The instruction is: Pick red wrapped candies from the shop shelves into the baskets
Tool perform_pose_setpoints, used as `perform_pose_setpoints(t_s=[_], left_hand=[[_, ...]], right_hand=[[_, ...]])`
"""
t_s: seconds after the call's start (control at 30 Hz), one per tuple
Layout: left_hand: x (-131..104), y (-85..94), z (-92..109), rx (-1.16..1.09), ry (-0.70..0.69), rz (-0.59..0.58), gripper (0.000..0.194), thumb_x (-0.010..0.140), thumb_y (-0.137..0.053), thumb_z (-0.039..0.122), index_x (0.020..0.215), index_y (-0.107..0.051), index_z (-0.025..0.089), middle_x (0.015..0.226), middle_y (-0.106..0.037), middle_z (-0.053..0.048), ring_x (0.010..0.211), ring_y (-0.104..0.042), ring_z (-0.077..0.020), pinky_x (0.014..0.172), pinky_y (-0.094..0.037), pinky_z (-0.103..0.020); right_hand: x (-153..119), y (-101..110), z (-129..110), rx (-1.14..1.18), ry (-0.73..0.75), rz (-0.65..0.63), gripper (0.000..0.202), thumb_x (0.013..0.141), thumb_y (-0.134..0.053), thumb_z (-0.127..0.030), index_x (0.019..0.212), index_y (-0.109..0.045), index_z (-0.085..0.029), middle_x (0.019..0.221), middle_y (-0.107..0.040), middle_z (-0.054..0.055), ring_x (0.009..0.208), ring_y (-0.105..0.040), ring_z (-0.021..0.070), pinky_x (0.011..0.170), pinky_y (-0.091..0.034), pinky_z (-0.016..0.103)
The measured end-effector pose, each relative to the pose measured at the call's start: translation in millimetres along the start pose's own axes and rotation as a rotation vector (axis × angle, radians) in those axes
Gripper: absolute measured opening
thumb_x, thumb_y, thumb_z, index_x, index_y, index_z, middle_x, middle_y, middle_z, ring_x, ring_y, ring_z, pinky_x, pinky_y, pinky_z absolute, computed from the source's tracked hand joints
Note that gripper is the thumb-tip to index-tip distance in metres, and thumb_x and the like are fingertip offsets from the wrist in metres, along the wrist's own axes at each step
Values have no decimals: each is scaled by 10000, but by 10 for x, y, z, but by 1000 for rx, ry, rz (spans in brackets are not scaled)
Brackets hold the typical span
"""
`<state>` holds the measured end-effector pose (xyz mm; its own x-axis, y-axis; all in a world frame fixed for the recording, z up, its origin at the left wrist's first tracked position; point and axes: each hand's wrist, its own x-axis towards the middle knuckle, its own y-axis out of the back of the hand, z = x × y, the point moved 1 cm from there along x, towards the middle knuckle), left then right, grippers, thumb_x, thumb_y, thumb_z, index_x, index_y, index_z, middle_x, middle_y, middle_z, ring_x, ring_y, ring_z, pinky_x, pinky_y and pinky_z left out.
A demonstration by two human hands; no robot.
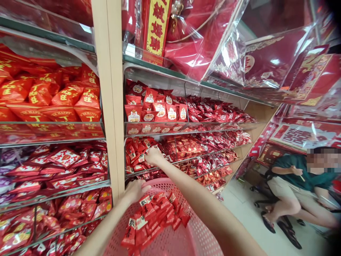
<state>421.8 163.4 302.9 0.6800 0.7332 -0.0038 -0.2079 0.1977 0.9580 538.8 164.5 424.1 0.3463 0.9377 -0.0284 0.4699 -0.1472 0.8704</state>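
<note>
A pink perforated plastic basket (pixel 205 218) is in front of me, tilted under the shelves. Several red candy packets (pixel 157 217) with black characters on white labels lie in a heap inside it. My left hand (pixel 135 190) is closed on its far left rim. Stretched across the basket, my right hand (pixel 154 156) reaches into a shelf compartment of similar red packets (pixel 133 151). Its fingers are curled down among them, and whatever they hold is hidden.
A pale wooden post (pixel 114 89) divides the shelves. Orange-red packets (pixel 53 92) fill the left rack. Clear ledges (pixel 160 129) front the compartments. Red wrapped goods (pixel 191 46) overhang above. A seated person (pixel 290 177) is at the right on the pale floor (pixel 237 213).
</note>
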Motion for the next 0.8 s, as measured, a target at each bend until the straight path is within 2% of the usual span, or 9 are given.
perform_pose_setpoints(t_s=[0.1,0.23,0.43,0.5,0.67,0.8], left_hand=[[1,0,-1,8,-4,3,433,819,-328,558,757,-586,216,823,-686,-60,856,-634,-229,636,-371,-256],[22,-26,-28,3,-5,5,441,815,-325,572,781,-590,222,822,-683,-56,851,-632,-230,644,-378,-254],[21,-25,-36,5,-27,16,454,817,-312,583,751,-569,214,783,-678,-52,808,-635,-217,614,-368,-246],[13,-11,-26,6,-29,18,448,819,-313,577,745,-566,215,770,-675,-50,790,-636,-216,600,-361,-247],[14,-8,-19,2,-16,15,437,816,-328,568,731,-563,210,745,-669,-47,782,-635,-214,589,-346,-245],[31,-39,-45,-3,-21,24,462,814,-312,586,711,-554,206,711,-651,-45,736,-625,-207,579,-336,-245]], right_hand=[[138,-132,-3,64,-46,-88,202,689,-585,-183,494,-554,-141,467,-583,85,517,-584,195,477,-431,266],[198,-222,58,227,-66,-170,244,743,-566,-213,514,-518,-145,396,-528,17,353,-476,111,382,-405,220],[62,-107,158,440,57,-196,212,852,-419,-161,643,-451,-148,494,-555,-18,401,-512,60,413,-436,153],[-54,3,227,458,148,-150,144,853,-428,-187,712,-441,-160,546,-570,-30,402,-506,57,397,-414,149],[-565,393,525,358,494,130,148,867,-424,-323,805,-439,-189,630,-563,-40,493,-512,70,498,-413,189],[-1022,537,881,506,487,130,190,875,-404,-375,848,-443,-191,741,-563,-1,642,-540,98,561,-429,208]])
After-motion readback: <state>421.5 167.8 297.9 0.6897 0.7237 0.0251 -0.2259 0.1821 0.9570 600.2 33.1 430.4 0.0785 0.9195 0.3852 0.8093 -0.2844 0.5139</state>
